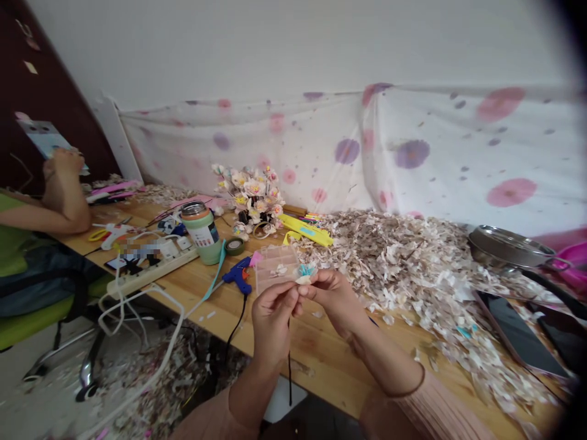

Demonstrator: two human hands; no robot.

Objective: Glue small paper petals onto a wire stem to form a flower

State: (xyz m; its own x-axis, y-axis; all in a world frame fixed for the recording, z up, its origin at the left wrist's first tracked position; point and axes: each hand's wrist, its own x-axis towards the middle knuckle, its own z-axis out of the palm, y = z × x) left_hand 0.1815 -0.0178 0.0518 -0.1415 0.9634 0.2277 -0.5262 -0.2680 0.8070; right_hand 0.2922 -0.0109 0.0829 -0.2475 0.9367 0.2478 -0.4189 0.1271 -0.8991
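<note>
Between my two hands is a small handmade flower (306,275) with pale petals and a blue centre. My left hand (274,315) is closed, its thumb and fingertips pinching the base of the flower. A thin dark stem (290,373) hangs down below the fingers. My right hand (337,300) pinches the flower from the other side, thumb against forefinger at a pale petal. Behind the hands lies a pink compartment tray (265,264) with a few pale pieces in it. A blue glue gun (238,275) rests to the left of the tray.
Pale petal scraps (394,256) heap across the right of the table, near a metal pan (509,247) and phones (518,330). Finished flowers (254,195) stand at the back. A green jar (202,235) and power strip (151,269) are left, where another person's hands (64,162) work.
</note>
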